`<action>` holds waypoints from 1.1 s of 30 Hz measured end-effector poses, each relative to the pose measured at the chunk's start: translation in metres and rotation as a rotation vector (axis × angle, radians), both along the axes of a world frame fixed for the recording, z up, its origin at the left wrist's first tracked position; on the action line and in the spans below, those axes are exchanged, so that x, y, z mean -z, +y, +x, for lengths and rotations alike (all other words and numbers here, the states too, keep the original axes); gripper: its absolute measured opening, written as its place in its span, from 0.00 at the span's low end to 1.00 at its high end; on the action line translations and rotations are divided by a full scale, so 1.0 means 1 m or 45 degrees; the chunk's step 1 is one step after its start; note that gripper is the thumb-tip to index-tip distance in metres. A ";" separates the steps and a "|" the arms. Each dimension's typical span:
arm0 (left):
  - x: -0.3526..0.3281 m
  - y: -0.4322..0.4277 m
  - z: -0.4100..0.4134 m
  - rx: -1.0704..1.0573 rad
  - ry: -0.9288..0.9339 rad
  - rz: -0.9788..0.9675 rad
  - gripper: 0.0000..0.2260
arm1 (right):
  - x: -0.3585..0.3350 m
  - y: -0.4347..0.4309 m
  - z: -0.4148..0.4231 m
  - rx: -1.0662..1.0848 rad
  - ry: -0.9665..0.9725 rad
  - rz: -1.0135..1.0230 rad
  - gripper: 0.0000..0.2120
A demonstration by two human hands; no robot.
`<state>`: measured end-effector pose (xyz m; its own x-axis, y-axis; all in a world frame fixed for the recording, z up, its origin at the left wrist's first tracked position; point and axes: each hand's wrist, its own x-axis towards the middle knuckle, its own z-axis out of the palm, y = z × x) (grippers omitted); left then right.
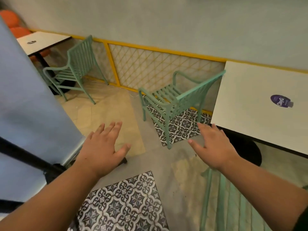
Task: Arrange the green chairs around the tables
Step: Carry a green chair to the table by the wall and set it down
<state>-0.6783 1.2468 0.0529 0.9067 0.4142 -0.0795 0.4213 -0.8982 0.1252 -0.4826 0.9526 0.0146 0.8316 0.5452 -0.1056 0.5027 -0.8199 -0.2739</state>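
Note:
A green slatted armchair (175, 104) stands on a patterned floor patch, its back against the left edge of a white table (250, 100) on the right. A second green chair (78, 67) stands at the back left, beside another white table (45, 40). Part of a third green chair (225, 205), blurred, shows at the bottom right under my right forearm. My left hand (103, 147) and my right hand (215, 147) are both stretched out over the floor with fingers spread, holding nothing, a short way in front of the middle chair.
A large grey-blue panel (28, 114) with a black bar fills the left side. A yellow lattice railing (150, 64) runs along the far wall. Orange seats (11, 19) sit at the top left. A purple sticker (281, 101) marks the right table.

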 end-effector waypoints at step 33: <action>0.196 0.155 0.512 0.352 0.171 -0.022 0.35 | 0.123 0.174 0.391 0.207 0.119 -0.006 0.37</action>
